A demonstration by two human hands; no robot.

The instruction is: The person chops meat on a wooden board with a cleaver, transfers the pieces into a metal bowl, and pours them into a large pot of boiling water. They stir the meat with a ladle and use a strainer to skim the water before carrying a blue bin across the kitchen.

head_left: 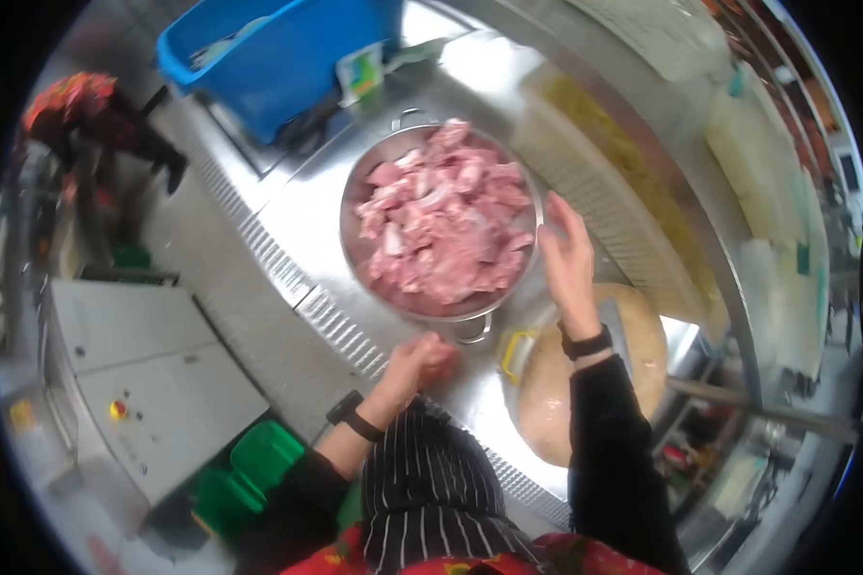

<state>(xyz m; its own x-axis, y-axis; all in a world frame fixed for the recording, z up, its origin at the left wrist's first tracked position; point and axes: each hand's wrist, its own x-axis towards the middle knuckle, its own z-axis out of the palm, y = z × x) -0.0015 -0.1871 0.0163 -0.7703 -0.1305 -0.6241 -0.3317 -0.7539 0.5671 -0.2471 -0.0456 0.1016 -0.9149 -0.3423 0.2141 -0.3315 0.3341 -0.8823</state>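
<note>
A round metal pot (352,259), heaped with raw pink meat chunks (441,216), stands on the steel counter (302,225). Just below its lower edge, my left hand (414,369) is closed, with something reddish and blurred at its fingers that I cannot make out. My right hand (567,259) is beside the pot's right rim with fingers apart and nothing in it; whether it touches the rim is unclear.
A round board (546,412) with a knife-like blade (612,331) and yellow handle (515,356) lies right. A blue tub (288,67) stands upper left, a long tray of yellowish pieces (633,153) at right. Another person (96,115) bends at far left. Green bins (259,465) sit lower left.
</note>
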